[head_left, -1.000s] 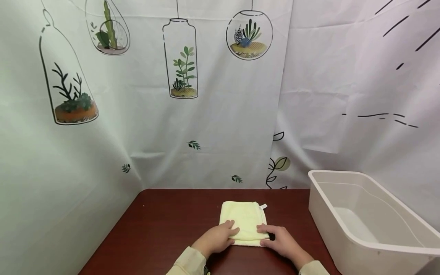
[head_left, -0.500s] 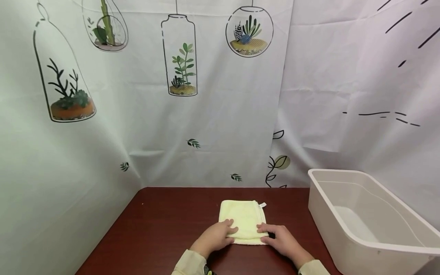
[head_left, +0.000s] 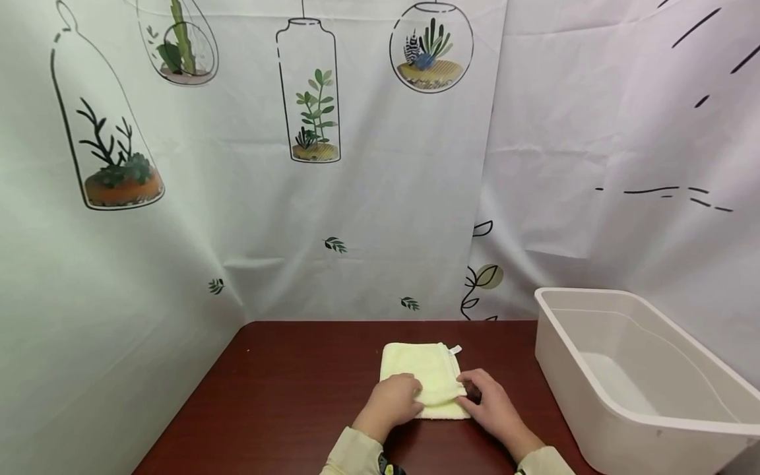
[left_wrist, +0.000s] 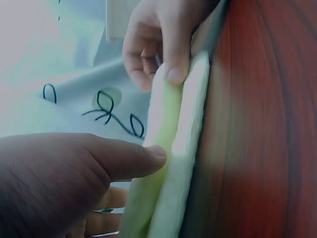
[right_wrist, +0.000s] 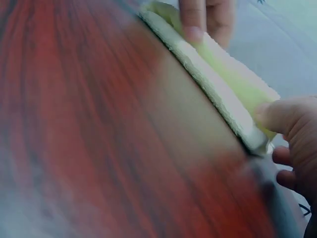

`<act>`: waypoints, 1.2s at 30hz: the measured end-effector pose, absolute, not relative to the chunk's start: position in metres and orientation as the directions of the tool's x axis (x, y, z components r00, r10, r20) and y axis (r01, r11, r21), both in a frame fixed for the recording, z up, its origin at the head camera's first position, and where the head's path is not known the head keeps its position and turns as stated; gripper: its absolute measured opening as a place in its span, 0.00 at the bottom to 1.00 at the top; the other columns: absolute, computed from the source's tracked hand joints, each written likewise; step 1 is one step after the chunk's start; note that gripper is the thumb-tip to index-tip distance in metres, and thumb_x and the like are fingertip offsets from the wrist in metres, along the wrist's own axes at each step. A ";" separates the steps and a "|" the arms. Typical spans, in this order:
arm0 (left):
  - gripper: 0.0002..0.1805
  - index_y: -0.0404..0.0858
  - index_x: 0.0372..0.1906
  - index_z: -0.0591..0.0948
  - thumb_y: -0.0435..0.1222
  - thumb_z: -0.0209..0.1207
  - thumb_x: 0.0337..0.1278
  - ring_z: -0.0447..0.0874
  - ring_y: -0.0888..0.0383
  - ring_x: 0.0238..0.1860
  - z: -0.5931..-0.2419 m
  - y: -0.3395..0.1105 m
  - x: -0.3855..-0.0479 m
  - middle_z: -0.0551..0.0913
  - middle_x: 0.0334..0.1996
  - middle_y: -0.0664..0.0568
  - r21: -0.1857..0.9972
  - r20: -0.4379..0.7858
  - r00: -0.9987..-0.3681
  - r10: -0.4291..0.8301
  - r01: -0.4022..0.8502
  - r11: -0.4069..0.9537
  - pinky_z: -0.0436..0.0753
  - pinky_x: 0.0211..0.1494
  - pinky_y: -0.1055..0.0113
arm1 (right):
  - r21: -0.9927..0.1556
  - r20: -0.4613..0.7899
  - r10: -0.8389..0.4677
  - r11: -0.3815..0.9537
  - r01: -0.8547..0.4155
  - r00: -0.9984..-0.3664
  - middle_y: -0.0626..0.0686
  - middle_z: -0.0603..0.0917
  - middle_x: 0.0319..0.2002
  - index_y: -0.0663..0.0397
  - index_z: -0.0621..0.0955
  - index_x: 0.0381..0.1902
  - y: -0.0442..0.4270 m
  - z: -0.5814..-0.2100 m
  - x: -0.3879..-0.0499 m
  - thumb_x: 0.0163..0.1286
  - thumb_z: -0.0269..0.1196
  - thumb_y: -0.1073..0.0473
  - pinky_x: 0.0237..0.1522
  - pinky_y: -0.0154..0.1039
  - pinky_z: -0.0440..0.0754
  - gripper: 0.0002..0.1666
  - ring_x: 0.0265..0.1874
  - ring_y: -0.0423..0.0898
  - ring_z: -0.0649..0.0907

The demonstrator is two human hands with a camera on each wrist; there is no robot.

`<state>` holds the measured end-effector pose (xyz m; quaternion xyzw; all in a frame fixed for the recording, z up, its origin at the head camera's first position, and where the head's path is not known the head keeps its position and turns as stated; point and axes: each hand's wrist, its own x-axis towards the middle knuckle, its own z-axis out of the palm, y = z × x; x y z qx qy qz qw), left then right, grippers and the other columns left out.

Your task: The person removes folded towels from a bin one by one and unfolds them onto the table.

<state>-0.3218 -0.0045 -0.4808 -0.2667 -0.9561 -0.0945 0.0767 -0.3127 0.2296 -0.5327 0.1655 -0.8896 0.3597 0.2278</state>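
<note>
A pale yellow towel (head_left: 418, 363), folded into a thick square with a small white tag at its far right corner, lies on the table. My left hand (head_left: 393, 401) pinches the top layer along the near edge, thumb in front and fingers over the top. At the near right corner, my right hand (head_left: 491, 402) pinches the same layer between thumb and fingers. That layer's near edge is raised slightly off the layer below. Both wrist views show the thumbs (left_wrist: 143, 159) against the fold; some fingertips are hidden behind the towel (right_wrist: 208, 74).
A large off-white plastic tub (head_left: 647, 422) stands on the right side of the dark red wooden table (head_left: 285, 396). White curtains (head_left: 380, 198) with printed plants hang along the back and sides.
My left hand has moved slightly to the right along the near edge. The top layer's edge has lifted a little, and my right hand's fingers have shifted to the corner.
</note>
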 end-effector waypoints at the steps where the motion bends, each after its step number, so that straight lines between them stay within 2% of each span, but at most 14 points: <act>1: 0.06 0.45 0.31 0.85 0.42 0.69 0.52 0.84 0.59 0.35 -0.481 0.000 -0.321 0.87 0.37 0.57 0.136 0.214 -0.845 0.491 0.523 0.841 0.80 0.36 0.63 | -0.579 0.520 -0.102 0.688 -0.438 -0.848 0.40 0.76 0.33 0.45 0.80 0.38 0.229 -0.532 -0.313 0.52 0.79 0.66 0.33 0.33 0.78 0.21 0.31 0.34 0.76; 4: 0.14 0.46 0.45 0.88 0.45 0.69 0.55 0.86 0.55 0.48 -0.484 0.012 -0.318 0.87 0.49 0.53 0.124 0.245 -0.838 0.488 0.526 0.841 0.84 0.46 0.61 | -0.627 0.485 -0.039 0.681 -0.378 -0.874 0.40 0.72 0.28 0.45 0.73 0.32 0.228 -0.530 -0.311 0.53 0.79 0.65 0.29 0.32 0.72 0.23 0.26 0.33 0.72; 7: 0.20 0.46 0.54 0.86 0.48 0.68 0.58 0.84 0.56 0.54 -0.488 0.024 -0.318 0.85 0.54 0.52 0.115 0.265 -0.830 0.490 0.532 0.839 0.83 0.52 0.62 | -0.670 0.440 -0.001 0.666 -0.329 -0.898 0.40 0.71 0.24 0.44 0.71 0.28 0.228 -0.530 -0.310 0.54 0.79 0.62 0.28 0.32 0.70 0.24 0.24 0.34 0.71; 13: 0.23 0.46 0.59 0.84 0.49 0.68 0.60 0.80 0.58 0.61 -0.494 0.041 -0.318 0.84 0.58 0.53 0.084 0.301 -0.810 0.503 0.548 0.832 0.79 0.60 0.65 | -0.673 0.461 0.021 0.659 -0.335 -0.887 0.37 0.72 0.21 0.40 0.72 0.23 0.227 -0.532 -0.311 0.54 0.78 0.61 0.29 0.32 0.69 0.23 0.23 0.33 0.71; 19: 0.20 0.46 0.60 0.85 0.45 0.63 0.66 0.79 0.54 0.64 -0.503 0.043 -0.320 0.83 0.60 0.53 0.088 0.283 -0.809 0.514 0.556 0.827 0.77 0.64 0.63 | -0.648 0.474 -0.007 0.674 -0.355 -0.880 0.35 0.77 0.24 0.37 0.77 0.23 0.227 -0.533 -0.311 0.54 0.78 0.62 0.31 0.33 0.72 0.20 0.25 0.33 0.73; 23: 0.18 0.45 0.58 0.86 0.43 0.62 0.67 0.79 0.53 0.64 -0.508 0.041 -0.321 0.83 0.60 0.53 0.114 0.289 -0.812 0.508 0.556 0.824 0.77 0.64 0.62 | -0.612 0.463 -0.058 0.702 -0.366 -0.884 0.36 0.83 0.31 0.36 0.83 0.27 0.227 -0.533 -0.309 0.56 0.77 0.61 0.39 0.37 0.80 0.14 0.33 0.34 0.81; 27: 0.17 0.44 0.57 0.86 0.41 0.61 0.67 0.79 0.53 0.64 -0.509 0.039 -0.322 0.83 0.60 0.53 0.171 0.285 -0.823 0.491 0.548 0.819 0.77 0.65 0.61 | -0.500 0.472 -0.182 0.751 -0.431 -0.863 0.41 0.88 0.38 0.37 0.88 0.32 0.230 -0.532 -0.304 0.59 0.76 0.59 0.48 0.44 0.84 0.09 0.44 0.43 0.87; 31: 0.16 0.42 0.56 0.86 0.40 0.59 0.69 0.78 0.51 0.65 -0.511 0.040 -0.324 0.83 0.60 0.52 0.279 0.275 -0.845 0.459 0.527 0.803 0.76 0.66 0.59 | -0.375 0.480 -0.320 0.767 -0.520 -0.817 0.48 0.90 0.45 0.44 0.90 0.39 0.232 -0.531 -0.303 0.63 0.73 0.57 0.53 0.52 0.83 0.06 0.53 0.53 0.86; 36: 0.16 0.38 0.56 0.86 0.38 0.57 0.72 0.79 0.49 0.64 -0.511 0.039 -0.325 0.84 0.59 0.49 0.457 0.273 -0.877 0.395 0.479 0.749 0.76 0.66 0.55 | -0.306 0.440 -0.427 0.756 -0.579 -0.790 0.52 0.87 0.53 0.52 0.89 0.48 0.232 -0.531 -0.302 0.69 0.67 0.57 0.57 0.56 0.80 0.12 0.59 0.55 0.82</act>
